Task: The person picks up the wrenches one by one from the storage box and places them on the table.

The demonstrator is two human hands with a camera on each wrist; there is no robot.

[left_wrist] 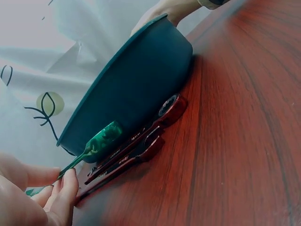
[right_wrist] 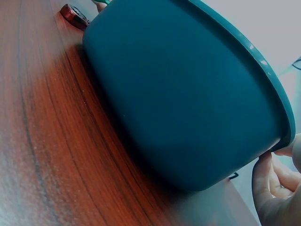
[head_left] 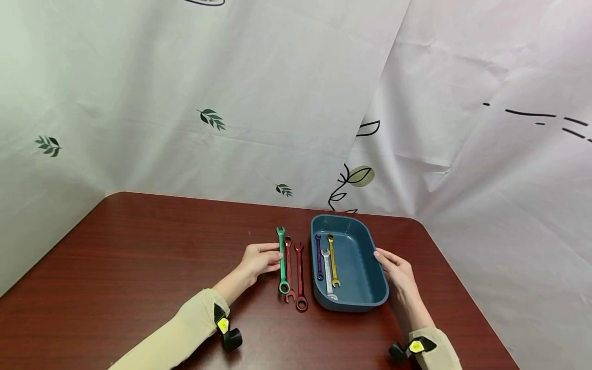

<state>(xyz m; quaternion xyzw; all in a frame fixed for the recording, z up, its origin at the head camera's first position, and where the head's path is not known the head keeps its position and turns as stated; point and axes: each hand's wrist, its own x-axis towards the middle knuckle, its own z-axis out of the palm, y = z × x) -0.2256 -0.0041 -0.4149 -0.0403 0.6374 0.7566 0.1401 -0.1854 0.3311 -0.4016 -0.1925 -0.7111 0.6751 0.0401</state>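
Observation:
My left hand pinches a green combination wrench by its shank between thumb and fingers. In the left wrist view, the green wrench is raised above the tabletop, beside the bin's wall. Two red wrenches, one nearer the hand and one nearer the bin, lie side by side on the table. My right hand grips the right rim of a blue plastic bin, thumb and fingers at its edge. Inside the bin lie a purple wrench, a silver wrench and a yellow wrench.
The dark red wooden table extends far to the left of the tools. A pale cloth with leaf prints hangs behind the table and along its sides. Both wrists carry a small black camera on a strap.

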